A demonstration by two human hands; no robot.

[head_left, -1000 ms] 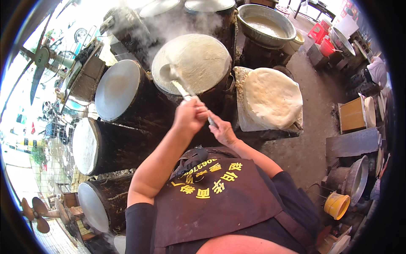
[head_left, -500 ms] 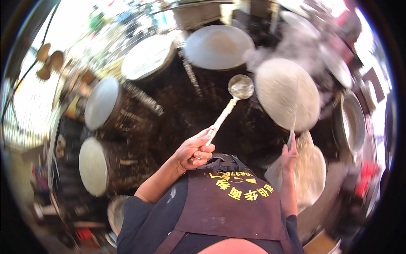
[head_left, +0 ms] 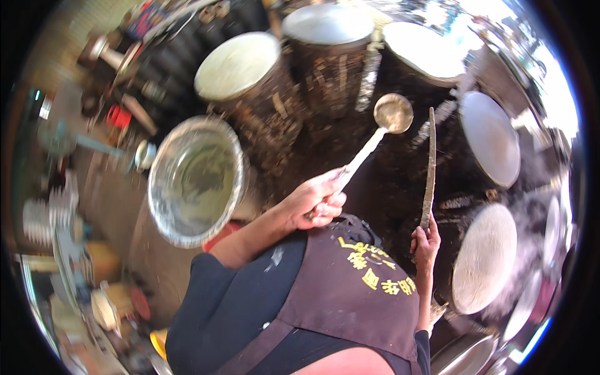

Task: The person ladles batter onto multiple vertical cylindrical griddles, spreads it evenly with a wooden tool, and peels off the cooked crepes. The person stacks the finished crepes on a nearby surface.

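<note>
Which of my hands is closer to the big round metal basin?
Left. Your left hand, gripping the ladle, is to the basin's right, apart from it; your right hand, holding a long, thin strip, is farther right.

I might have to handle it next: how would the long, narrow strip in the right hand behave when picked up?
Probably fairly stiff: the long strip juts from the right hand with no obvious droop. Likely light for its length, being so narrow. Its mottled, rough-looking surface suggests little slipperiness.
</note>
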